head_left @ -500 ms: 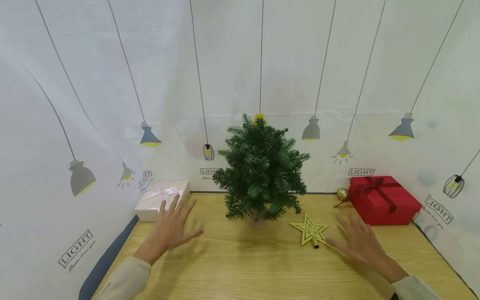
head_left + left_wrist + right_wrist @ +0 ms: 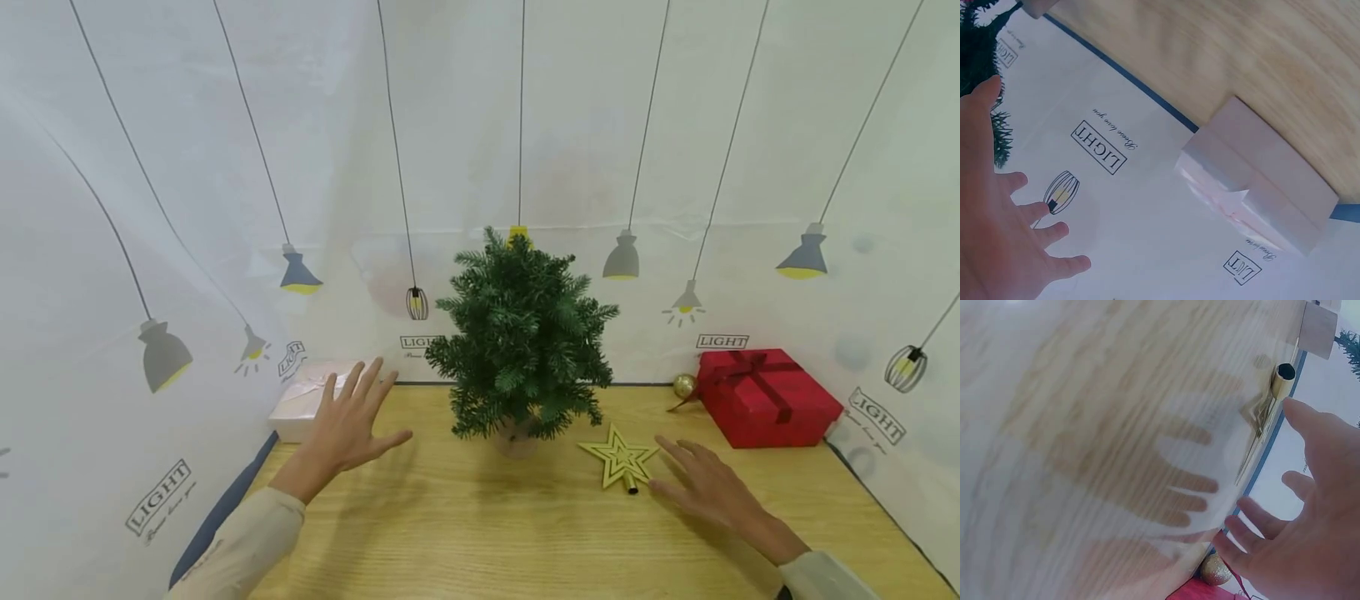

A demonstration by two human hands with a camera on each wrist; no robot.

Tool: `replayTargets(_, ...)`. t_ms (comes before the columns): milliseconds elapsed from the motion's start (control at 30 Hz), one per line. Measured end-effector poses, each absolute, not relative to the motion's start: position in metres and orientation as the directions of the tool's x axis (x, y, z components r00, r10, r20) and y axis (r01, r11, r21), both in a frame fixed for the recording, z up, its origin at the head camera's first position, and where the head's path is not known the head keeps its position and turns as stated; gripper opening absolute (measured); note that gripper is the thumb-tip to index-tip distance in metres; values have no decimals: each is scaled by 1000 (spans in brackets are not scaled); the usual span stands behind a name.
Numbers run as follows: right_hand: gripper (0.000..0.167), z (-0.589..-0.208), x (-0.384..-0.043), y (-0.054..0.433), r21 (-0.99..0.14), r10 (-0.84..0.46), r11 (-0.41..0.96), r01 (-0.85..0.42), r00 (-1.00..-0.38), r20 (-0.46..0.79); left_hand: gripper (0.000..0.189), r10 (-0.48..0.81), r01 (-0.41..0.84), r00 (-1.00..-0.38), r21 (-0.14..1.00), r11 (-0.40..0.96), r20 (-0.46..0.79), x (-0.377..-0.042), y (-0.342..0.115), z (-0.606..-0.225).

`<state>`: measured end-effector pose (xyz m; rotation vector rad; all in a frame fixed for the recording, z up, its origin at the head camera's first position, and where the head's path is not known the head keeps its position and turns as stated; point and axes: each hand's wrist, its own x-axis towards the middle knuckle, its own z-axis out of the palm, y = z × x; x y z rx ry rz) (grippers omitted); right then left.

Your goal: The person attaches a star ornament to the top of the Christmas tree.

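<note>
A small green artificial Christmas tree (image 2: 525, 342) stands upright on the wooden table, on a pale base. Right of it lies a gold star tree topper (image 2: 621, 458), its socket end toward me. My right hand (image 2: 712, 487) hovers just beside the star, fingers stretched and thumb tip close to the socket (image 2: 1284, 372) in the right wrist view. Left of the tree my left hand (image 2: 347, 429) is held above the table with fingers spread and nothing in it. Behind it, partly covered, sits a pale pink gift box (image 2: 1260, 169) with a ribbon.
A red gift box (image 2: 772, 398) with a dark red ribbon stands at the back right, and a gold bauble (image 2: 684, 386) lies against its left side. A white backdrop (image 2: 450, 125) printed with hanging lamps closes off the table's back and sides.
My right hand has shifted a little left, nearer the star, and its fingers are closer together. The left hand has moved slightly up and right. Tree, star and boxes stay put.
</note>
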<state>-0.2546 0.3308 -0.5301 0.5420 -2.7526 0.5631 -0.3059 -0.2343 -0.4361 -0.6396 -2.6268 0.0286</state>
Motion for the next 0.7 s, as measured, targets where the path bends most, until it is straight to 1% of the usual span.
replayTargets(200, 70, -532, -258, 327, -394, -329, 808, -439, -890, 317, 99, 450, 439, -792, -129, 889, 412, -308, -229, -422)
replayTargets(433, 63, -535, -266, 327, -484, -348, 758, -437, -899, 266, 101, 449, 436, -792, -131, 890, 414, -311, -220, -404)
replayTargets(600, 63, -537, -273, 324, -580, -355, 706, -407, -912, 207, 100, 450, 437, -794, -132, 890, 410, -313, -215, -393)
replayTargets(700, 63, -538, -275, 322, -609, -355, 691, -390, -917, 185, 100, 452, 439, -795, -132, 889, 405, -314, -213, -388)
